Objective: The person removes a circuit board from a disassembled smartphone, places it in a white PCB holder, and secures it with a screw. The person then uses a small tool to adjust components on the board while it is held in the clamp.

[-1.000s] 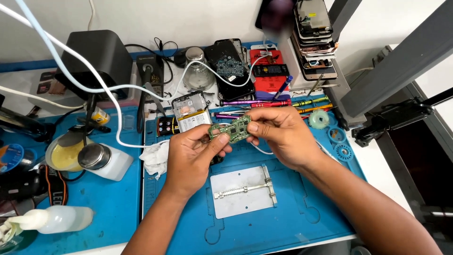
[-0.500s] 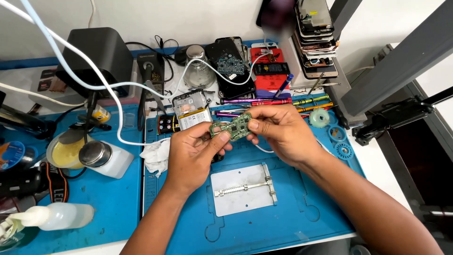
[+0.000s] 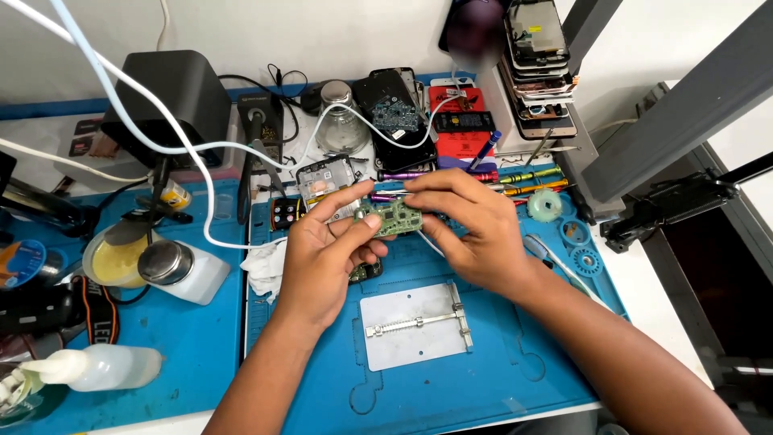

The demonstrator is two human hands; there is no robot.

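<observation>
A small green circuit board (image 3: 392,217) is held above the blue work mat (image 3: 515,362) between both of my hands. My left hand (image 3: 322,262) pinches its left end with thumb and fingers. My right hand (image 3: 471,229) grips its right end, fingers curled over the top edge. Just below the hands lies a metal board-holder plate (image 3: 415,324). Behind the board sits an opened phone frame (image 3: 324,181).
A black box (image 3: 173,97) stands at the back left with white cables (image 3: 185,145) across it. Opened phones (image 3: 398,113) and a stack of screens (image 3: 539,64) lie at the back. Screwdrivers (image 3: 523,179), tape rolls (image 3: 580,250), a squeeze bottle (image 3: 97,366), a dispenser (image 3: 181,270) and crumpled tissue (image 3: 266,270) surround the mat.
Both hands keep their grip on the green board and have shifted it only slightly. Nothing else moved.
</observation>
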